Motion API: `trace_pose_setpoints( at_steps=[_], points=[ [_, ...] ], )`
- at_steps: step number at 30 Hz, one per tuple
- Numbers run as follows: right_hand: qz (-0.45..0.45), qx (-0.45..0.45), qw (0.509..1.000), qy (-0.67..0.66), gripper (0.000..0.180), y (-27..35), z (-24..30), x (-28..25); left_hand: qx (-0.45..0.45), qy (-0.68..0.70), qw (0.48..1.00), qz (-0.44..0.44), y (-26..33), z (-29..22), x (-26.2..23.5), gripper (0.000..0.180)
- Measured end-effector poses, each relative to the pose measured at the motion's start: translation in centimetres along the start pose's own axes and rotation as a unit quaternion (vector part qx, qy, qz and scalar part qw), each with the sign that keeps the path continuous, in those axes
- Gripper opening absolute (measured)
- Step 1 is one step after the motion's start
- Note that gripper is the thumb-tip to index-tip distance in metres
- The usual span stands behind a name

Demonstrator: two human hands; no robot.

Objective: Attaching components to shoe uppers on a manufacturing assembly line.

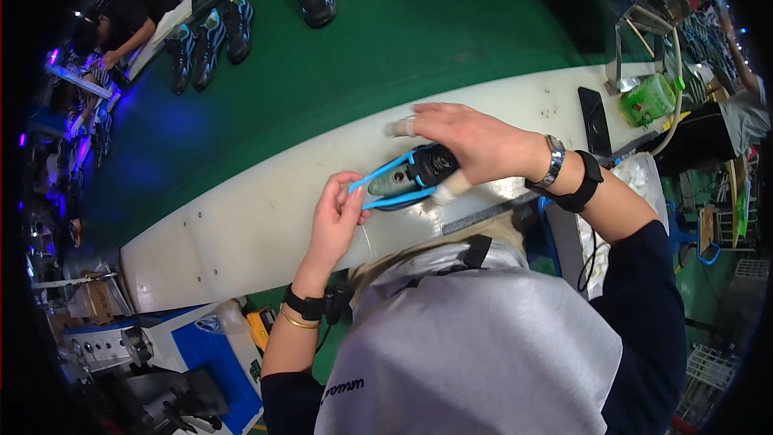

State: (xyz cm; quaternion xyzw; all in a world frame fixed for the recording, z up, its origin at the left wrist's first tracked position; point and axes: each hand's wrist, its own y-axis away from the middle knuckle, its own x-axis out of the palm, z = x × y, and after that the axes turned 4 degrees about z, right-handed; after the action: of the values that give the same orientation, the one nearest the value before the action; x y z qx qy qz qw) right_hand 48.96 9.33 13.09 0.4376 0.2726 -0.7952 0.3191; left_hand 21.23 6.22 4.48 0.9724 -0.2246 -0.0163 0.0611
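1. Right hand (471, 141) grips the black-and-blue sneaker (407, 180) from above.
2. Left hand (336, 213) pinches the sneaker's blue edge.
3. Sneaker is held just above the white counter (241, 225).
4. Green conveyor belt (386, 40) beyond carries more sneakers (208, 36).

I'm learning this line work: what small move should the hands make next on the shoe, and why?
Probably draw the left hand a little further away, since it pinches the blue strip at the toe of the shoe while the right hand grips the shoe from above.
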Motion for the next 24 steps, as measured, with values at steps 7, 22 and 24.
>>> trace_pose_setpoints(
  at_steps=[7,22,24],
  points=[
    [-0.025,0.102,0.994,-0.021,0.091,3.8,-1.5,3.7,-0.007,0.068,0.998,0.010,0.2,0.8,-1.0,0.040],
    [-0.217,0.464,0.850,-0.126,0.082,-1.2,-20.6,-4.4,0.044,-0.592,0.796,-0.115,5.9,3.7,-7.7,0.061],
    [-0.260,0.473,0.840,-0.050,0.083,-5.0,-25.9,-5.9,0.033,-0.601,0.787,-0.136,6.0,3.6,-7.5,0.061]
  ],
)
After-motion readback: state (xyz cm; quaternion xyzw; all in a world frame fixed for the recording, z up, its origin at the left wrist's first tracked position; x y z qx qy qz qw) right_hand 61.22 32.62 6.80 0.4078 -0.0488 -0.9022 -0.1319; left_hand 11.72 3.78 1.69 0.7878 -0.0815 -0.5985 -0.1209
